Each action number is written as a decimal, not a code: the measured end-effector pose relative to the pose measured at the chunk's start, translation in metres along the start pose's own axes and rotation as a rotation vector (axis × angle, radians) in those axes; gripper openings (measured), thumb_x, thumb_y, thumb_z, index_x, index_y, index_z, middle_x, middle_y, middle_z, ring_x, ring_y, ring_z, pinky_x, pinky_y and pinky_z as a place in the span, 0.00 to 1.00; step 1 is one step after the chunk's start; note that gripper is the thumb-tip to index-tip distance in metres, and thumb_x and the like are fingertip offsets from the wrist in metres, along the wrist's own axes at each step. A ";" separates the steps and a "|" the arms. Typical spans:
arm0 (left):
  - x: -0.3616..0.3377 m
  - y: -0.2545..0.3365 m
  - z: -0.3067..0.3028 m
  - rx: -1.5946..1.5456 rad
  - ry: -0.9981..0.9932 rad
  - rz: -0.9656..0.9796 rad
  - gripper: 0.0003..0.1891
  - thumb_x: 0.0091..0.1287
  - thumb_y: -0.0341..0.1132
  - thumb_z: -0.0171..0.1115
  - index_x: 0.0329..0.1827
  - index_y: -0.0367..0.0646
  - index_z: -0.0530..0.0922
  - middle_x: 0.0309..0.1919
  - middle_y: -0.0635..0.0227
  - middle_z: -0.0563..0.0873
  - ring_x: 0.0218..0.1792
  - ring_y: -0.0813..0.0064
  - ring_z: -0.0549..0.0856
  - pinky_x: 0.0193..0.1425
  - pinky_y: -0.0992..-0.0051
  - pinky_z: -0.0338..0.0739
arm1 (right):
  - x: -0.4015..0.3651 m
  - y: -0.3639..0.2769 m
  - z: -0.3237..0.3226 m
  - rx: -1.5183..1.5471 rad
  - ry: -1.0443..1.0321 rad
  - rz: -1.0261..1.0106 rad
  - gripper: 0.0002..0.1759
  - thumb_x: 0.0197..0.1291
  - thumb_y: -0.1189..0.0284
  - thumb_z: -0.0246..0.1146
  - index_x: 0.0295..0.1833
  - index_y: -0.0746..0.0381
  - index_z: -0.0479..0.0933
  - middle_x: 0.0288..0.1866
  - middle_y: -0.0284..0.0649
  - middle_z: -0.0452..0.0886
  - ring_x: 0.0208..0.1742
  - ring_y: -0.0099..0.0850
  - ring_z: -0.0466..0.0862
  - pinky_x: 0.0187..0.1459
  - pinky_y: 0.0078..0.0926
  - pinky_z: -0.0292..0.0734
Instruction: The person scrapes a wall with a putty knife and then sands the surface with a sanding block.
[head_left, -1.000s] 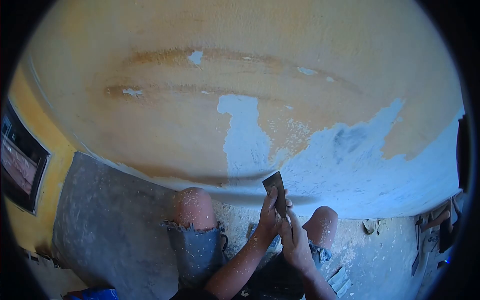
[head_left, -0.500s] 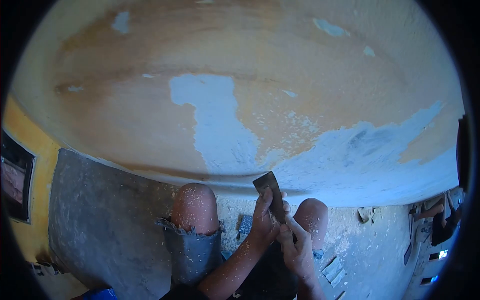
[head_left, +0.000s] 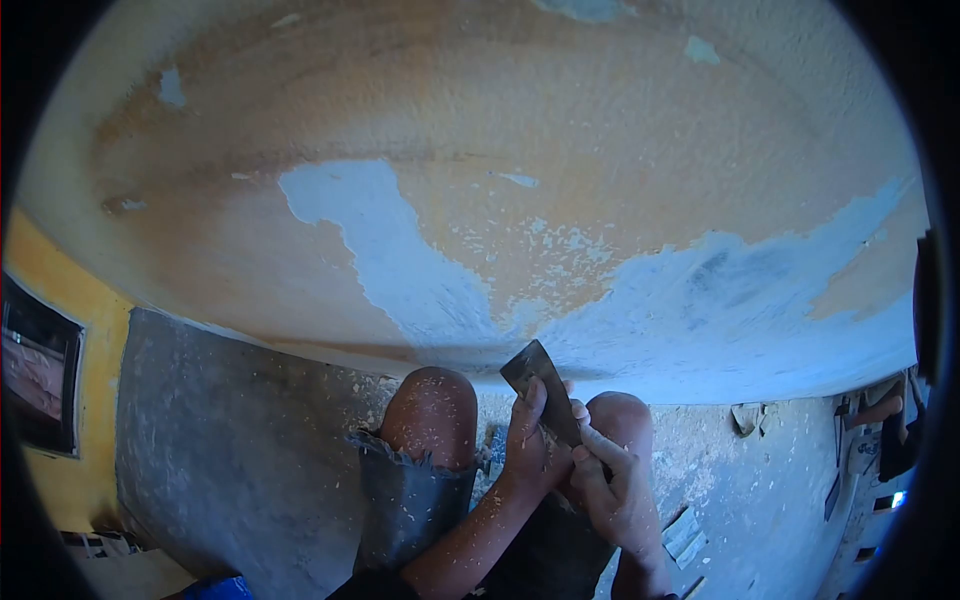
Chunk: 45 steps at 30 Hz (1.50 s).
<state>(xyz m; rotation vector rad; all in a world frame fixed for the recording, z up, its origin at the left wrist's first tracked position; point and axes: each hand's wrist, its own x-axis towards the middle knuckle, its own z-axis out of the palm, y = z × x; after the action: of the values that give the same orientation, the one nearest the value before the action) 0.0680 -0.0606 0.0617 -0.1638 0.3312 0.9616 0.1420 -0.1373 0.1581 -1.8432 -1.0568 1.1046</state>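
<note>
A dark scraper [head_left: 552,392] with a flat, squared blade tilts up toward the wall [head_left: 230,240]. My left hand [head_left: 527,445] is closed on its blade, the thumb lying along the flat face. Lower down, my right hand [head_left: 613,490] grips the tool's narrow end, mostly hidden by the fingers. In this view the blade's front edge overlaps the foot of the wall. Above it the tan paint gives way to a bare, pale bluish patch [head_left: 390,245], with small flecked spots beside it.
My knees [head_left: 430,415] are bent on either side of my hands and dusted with paint chips. Chips cover the grey floor [head_left: 230,440]. A folded paper-like piece [head_left: 684,536] lies at right. A dark-framed opening [head_left: 40,365] is at left; part of another person [head_left: 890,430] shows far right.
My view has turned a little, so the upper wall patches sit further left and my knees further right. Both hands keep their hold on the scraper, which has barely shifted.
</note>
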 end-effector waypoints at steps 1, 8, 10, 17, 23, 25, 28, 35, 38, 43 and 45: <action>0.004 0.002 -0.006 0.018 -0.082 -0.023 0.18 0.76 0.48 0.53 0.51 0.41 0.72 0.34 0.61 0.82 0.34 0.67 0.84 0.40 0.69 0.81 | 0.001 0.003 0.003 -0.017 0.020 -0.013 0.21 0.73 0.74 0.52 0.68 0.69 0.70 0.24 0.44 0.79 0.27 0.24 0.77 0.33 0.25 0.74; 0.005 0.003 -0.008 -0.041 -0.091 -0.016 0.16 0.76 0.47 0.54 0.51 0.41 0.73 0.41 0.64 0.82 0.36 0.69 0.84 0.42 0.68 0.81 | 0.006 -0.006 -0.001 -0.061 -0.009 0.013 0.20 0.72 0.73 0.52 0.66 0.71 0.71 0.25 0.47 0.79 0.28 0.27 0.79 0.34 0.28 0.75; 0.003 -0.002 -0.013 -0.060 -0.080 -0.010 0.17 0.76 0.47 0.54 0.51 0.41 0.73 0.41 0.64 0.82 0.36 0.70 0.84 0.43 0.67 0.81 | 0.002 -0.004 0.000 -0.076 0.003 -0.011 0.20 0.72 0.73 0.52 0.65 0.72 0.72 0.27 0.49 0.80 0.29 0.28 0.80 0.35 0.28 0.75; 0.008 0.006 -0.014 -0.107 -0.153 -0.039 0.21 0.74 0.51 0.55 0.51 0.39 0.73 0.38 0.63 0.81 0.37 0.69 0.83 0.44 0.66 0.81 | 0.012 -0.004 0.007 -0.089 0.040 -0.117 0.20 0.70 0.75 0.53 0.64 0.72 0.73 0.30 0.58 0.81 0.32 0.30 0.84 0.35 0.30 0.76; 0.007 -0.008 -0.011 -0.038 -0.181 -0.069 0.17 0.76 0.53 0.50 0.50 0.50 0.75 0.37 0.63 0.83 0.40 0.66 0.83 0.48 0.63 0.80 | 0.004 -0.005 -0.006 -0.090 0.041 0.006 0.20 0.67 0.77 0.53 0.63 0.71 0.74 0.26 0.56 0.80 0.25 0.30 0.82 0.30 0.29 0.75; 0.012 0.004 -0.024 -0.096 -0.328 -0.180 0.17 0.76 0.53 0.50 0.50 0.51 0.75 0.39 0.66 0.83 0.41 0.67 0.84 0.49 0.62 0.80 | 0.008 -0.005 0.002 -0.133 0.030 0.049 0.21 0.66 0.77 0.55 0.63 0.71 0.74 0.25 0.55 0.80 0.25 0.29 0.82 0.29 0.30 0.74; 0.011 0.000 -0.025 -0.159 -0.292 -0.145 0.17 0.76 0.52 0.50 0.50 0.48 0.75 0.39 0.66 0.83 0.42 0.67 0.83 0.50 0.63 0.80 | 0.002 -0.001 0.002 -0.168 0.051 -0.025 0.20 0.67 0.77 0.54 0.63 0.69 0.74 0.26 0.59 0.79 0.26 0.37 0.85 0.30 0.32 0.75; 0.020 0.009 -0.036 -0.164 -0.446 -0.208 0.18 0.76 0.53 0.49 0.51 0.48 0.75 0.35 0.63 0.84 0.42 0.66 0.83 0.48 0.64 0.80 | 0.003 0.002 0.011 -0.108 0.079 -0.030 0.20 0.65 0.78 0.54 0.62 0.69 0.75 0.27 0.61 0.79 0.29 0.40 0.87 0.31 0.34 0.76; 0.014 -0.006 -0.034 -0.060 -0.269 -0.169 0.19 0.76 0.52 0.50 0.50 0.45 0.75 0.35 0.63 0.83 0.39 0.67 0.84 0.46 0.65 0.81 | -0.001 0.012 -0.001 -0.085 0.073 0.028 0.18 0.69 0.75 0.54 0.62 0.70 0.75 0.29 0.61 0.80 0.31 0.40 0.87 0.34 0.35 0.78; 0.016 0.018 -0.019 -0.160 -0.396 -0.075 0.21 0.75 0.54 0.51 0.49 0.42 0.74 0.37 0.64 0.81 0.39 0.69 0.83 0.46 0.67 0.80 | 0.010 0.007 0.021 -0.117 0.092 -0.081 0.18 0.70 0.74 0.54 0.61 0.71 0.75 0.31 0.62 0.82 0.36 0.40 0.89 0.36 0.34 0.78; 0.017 0.001 -0.041 -0.172 -0.388 -0.142 0.22 0.75 0.54 0.51 0.50 0.42 0.74 0.38 0.63 0.81 0.40 0.69 0.83 0.45 0.66 0.81 | 0.010 0.020 0.017 -0.072 0.156 -0.288 0.18 0.70 0.73 0.55 0.61 0.72 0.74 0.30 0.60 0.82 0.33 0.38 0.87 0.36 0.32 0.78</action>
<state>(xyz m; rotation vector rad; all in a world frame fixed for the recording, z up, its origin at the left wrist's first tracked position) 0.0676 -0.0583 0.0169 -0.1513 -0.1190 0.8592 0.1351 -0.1334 0.1313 -1.7334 -1.2365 0.7513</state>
